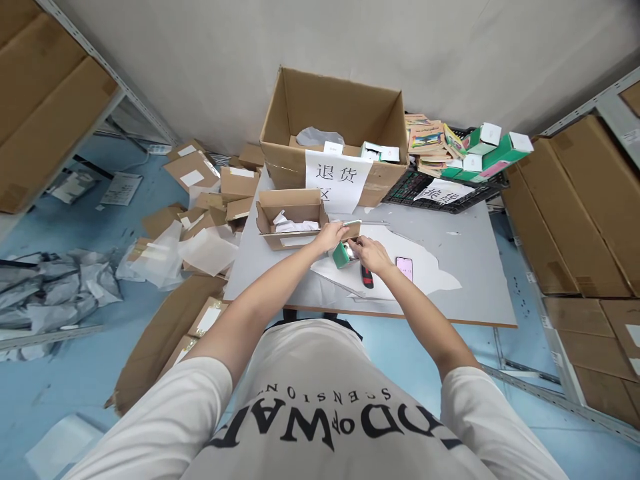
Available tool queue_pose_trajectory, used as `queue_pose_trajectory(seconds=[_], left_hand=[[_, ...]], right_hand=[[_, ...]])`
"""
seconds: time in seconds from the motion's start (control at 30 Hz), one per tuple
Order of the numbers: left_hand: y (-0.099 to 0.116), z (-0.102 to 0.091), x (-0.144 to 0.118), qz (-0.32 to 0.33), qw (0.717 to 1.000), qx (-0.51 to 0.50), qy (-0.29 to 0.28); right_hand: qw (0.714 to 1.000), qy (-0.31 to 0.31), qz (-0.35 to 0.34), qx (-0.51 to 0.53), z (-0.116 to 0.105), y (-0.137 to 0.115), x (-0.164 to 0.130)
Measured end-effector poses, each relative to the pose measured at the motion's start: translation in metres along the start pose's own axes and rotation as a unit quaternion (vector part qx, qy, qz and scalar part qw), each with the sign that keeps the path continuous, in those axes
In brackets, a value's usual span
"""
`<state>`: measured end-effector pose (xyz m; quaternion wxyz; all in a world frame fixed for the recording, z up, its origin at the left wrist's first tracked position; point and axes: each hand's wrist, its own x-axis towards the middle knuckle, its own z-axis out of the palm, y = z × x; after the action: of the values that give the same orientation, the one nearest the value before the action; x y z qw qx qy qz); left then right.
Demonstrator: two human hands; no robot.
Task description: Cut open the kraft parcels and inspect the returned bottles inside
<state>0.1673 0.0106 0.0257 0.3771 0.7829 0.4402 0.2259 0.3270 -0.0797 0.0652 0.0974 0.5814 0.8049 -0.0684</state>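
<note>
Both hands are together at the centre of the frame, over the grey table. The left hand has its fingers curled over the top edge of a small green box, pinching it, with the box tilted and hanging just below the hand. The right hand meets it from the right, its fingers bunched against the box's side; something small and pale sits between the two hands, too small to make out. Just under the right hand lies a red-and-black utility knife on a torn sheet of white paper, and a phone with a pink screen lies on that paper, just right of the hand.

Immediately left of the hands sits a small open cardboard box with crumpled white paper inside. Behind it, centre top, stands a large open carton with a white paper sign hanging on its front. To the upper right, a black crate is heaped with green-and-white boxes and coloured packets. On the blue floor to the left lie scattered flat cartons and grey plastic mailer bags. Big brown cartons fill the shelves at the right edge.
</note>
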Motion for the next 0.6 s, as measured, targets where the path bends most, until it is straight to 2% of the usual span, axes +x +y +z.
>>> queue_pose_trajectory(seconds=[0.13,0.2,0.27,0.33,0.43,0.53,0.6], left_hand=[[0.001,0.002,-0.001,0.054,0.997,-0.051,0.015],[0.002,-0.001,0.001,0.076,0.995,-0.061,0.012],[0.004,-0.005,0.003,0.083,0.995,-0.055,0.000],[0.006,-0.008,0.003,0.087,0.995,-0.044,-0.019],[0.008,-0.008,-0.001,0.118,0.991,-0.020,-0.061],[0.004,0.000,-0.011,0.174,0.979,0.025,-0.102],[-0.001,0.006,-0.018,0.205,0.970,0.056,-0.117]], right_hand=[[0.987,0.101,0.008,0.122,0.025,0.004,-0.005],[0.963,0.158,0.034,0.215,0.037,0.010,-0.008],[0.927,0.195,0.074,0.313,0.049,0.015,-0.011],[0.897,0.195,0.089,0.386,0.061,0.018,-0.014],[0.878,0.183,0.086,0.434,0.072,0.017,-0.018],[0.866,0.207,0.096,0.445,0.068,0.018,-0.022],[0.873,0.223,0.057,0.429,0.057,0.023,-0.024]])
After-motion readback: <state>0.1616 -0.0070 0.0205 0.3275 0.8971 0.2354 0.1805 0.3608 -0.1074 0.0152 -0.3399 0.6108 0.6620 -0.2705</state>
